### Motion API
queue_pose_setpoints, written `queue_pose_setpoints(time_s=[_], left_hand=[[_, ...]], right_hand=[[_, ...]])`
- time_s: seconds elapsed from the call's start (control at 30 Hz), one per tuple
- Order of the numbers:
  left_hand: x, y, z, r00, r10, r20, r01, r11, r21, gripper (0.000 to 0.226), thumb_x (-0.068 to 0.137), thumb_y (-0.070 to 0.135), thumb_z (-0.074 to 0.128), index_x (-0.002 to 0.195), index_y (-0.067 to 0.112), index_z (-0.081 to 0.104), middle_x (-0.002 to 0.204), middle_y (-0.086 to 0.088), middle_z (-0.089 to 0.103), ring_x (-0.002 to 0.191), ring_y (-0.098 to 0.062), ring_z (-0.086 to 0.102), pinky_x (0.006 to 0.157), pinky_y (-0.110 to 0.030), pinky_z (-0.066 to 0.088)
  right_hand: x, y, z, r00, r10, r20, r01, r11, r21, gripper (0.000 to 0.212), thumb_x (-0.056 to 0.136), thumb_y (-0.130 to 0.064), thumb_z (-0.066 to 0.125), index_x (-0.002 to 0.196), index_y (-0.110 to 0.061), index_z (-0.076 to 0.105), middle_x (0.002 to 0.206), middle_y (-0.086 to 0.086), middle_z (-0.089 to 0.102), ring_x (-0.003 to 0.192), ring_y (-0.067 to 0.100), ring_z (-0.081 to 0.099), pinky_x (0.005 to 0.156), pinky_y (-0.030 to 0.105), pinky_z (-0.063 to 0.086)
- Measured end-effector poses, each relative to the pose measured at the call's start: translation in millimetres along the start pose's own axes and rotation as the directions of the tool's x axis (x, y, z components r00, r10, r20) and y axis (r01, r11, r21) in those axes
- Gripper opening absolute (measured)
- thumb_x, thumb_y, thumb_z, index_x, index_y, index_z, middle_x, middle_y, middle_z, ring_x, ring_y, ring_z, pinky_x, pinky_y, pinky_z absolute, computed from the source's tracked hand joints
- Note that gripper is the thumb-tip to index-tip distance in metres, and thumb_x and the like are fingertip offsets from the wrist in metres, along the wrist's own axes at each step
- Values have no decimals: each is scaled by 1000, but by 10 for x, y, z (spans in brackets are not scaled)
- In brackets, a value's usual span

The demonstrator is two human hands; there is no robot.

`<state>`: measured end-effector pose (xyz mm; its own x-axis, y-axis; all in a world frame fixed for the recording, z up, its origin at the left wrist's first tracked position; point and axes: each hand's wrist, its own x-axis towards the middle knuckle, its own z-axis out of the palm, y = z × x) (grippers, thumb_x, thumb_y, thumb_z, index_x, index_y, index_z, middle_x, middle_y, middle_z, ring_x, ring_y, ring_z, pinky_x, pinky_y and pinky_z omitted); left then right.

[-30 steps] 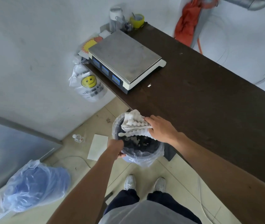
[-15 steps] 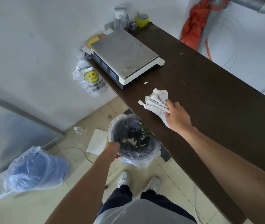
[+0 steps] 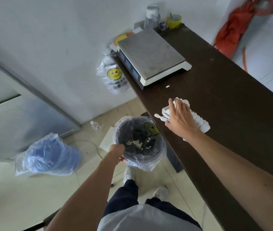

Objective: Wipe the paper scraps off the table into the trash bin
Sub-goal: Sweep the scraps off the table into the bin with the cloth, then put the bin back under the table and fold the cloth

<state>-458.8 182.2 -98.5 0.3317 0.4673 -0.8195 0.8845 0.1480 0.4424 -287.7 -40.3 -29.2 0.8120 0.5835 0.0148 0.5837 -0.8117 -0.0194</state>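
Right hand (image 3: 180, 120), fingers straight, is pressing the cloth (image 3: 199, 123) onto the table (image 3: 232, 97) while left hand (image 3: 117, 151) is gripping the trash bin (image 3: 116, 129) rim.

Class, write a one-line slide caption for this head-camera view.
Right hand flat on a white cloth on the dark table; left hand holds the trash bin beside its edge.

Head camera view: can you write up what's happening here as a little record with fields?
Left hand: grips the trash bin rim, beside the table edge
Right hand: flat on the white cloth, on the table
In bin: paper scraps
Left on table: one small scrap near the scale
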Motion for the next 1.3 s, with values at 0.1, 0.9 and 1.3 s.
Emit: queue_pose_setpoints(time_s=[0.1,0.9,1.3], left_hand=[[38,11,-99,1000,-6,-5,6,999,-43,21,94,-1,42,112,-3,54,97,-20,60,55,-25,59,39,-26,51],[1639,358,-1366,992,-124,-19,117,968,-223,37,96,5,50,131,-5,54,85,-10,58,64,-21,60,56,-34,59],[2732,228,-1241,985,-172,12,166,933,-320,23,98,13,58,118,1,58,100,-15,63,65,-19,62,53,-31,60]], right_hand=[[142,-202,-28,997,-73,18,73,997,-5,85,79,-34,69,146,3,30,135,25,44,123,36,47,103,45,43],[1306,-1738,1111,824,145,548,-363,878,313,71,91,-39,62,145,-6,29,138,14,45,122,31,52,93,42,48],[1867,-2005,2478,594,379,709,-773,514,373,43,91,-32,58,129,-12,53,120,11,63,103,32,64,88,48,56]])
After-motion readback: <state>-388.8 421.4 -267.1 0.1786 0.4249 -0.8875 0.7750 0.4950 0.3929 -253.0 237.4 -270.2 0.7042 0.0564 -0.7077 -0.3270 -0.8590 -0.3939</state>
